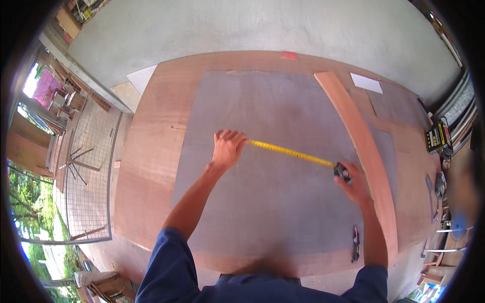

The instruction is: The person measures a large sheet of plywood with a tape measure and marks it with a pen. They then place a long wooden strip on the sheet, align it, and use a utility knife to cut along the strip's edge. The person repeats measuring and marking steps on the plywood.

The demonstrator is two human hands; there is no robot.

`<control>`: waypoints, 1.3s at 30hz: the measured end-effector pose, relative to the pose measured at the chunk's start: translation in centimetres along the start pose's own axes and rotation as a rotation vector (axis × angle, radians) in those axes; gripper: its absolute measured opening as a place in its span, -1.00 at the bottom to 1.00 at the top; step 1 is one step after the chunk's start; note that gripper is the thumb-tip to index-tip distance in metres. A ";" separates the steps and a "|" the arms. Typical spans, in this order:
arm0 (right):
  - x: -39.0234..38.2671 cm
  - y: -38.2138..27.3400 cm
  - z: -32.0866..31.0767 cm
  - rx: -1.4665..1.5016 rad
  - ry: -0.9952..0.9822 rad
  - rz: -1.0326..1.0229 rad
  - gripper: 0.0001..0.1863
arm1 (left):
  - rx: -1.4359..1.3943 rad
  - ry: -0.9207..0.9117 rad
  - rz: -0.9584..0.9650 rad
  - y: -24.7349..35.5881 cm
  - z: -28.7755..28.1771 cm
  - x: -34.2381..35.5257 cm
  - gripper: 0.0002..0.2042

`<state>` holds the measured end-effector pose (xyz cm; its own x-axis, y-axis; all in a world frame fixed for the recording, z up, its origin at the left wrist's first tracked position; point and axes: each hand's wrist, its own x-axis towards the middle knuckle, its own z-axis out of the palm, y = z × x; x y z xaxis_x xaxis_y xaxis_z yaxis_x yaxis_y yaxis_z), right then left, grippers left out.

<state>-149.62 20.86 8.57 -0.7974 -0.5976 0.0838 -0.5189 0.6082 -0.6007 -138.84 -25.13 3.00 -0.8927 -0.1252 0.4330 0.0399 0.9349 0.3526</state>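
Note:
A yellow tape measure blade stretches between my two hands, sloping down to the right over a large grey sheet. My left hand is closed on the blade, and its thin end runs on past my fingers to a small hook at the left. In my right hand sits the dark tape measure case. Just beyond that hand lies a long reddish wooden board, along the sheet's right part. Near my right forearm rests a dark and pink utility knife.
The sheet lies on a wide brown plywood surface. A white piece and a small red piece are near the far edge. A black and yellow box stands at the right, a wire mesh panel at the left.

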 end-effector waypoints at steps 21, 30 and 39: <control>39.7 15.0 15.4 -0.254 0.438 0.059 -0.47 | 0.070 0.073 -0.030 -25.4 22.4 30.1 -0.93; 39.9 14.5 16.9 -0.271 0.513 0.170 -0.37 | 0.053 0.108 0.108 -23.9 23.7 31.6 -0.94; 39.3 14.4 17.1 -0.193 0.563 0.158 -0.32 | -0.167 0.094 0.004 -20.6 26.3 33.0 -0.91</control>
<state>-183.13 -2.82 -10.41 -0.8821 -0.1571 0.4441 -0.3859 0.7818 -0.4898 -180.90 -39.73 -11.82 -0.8467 -0.1592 0.5077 0.1248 0.8682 0.4803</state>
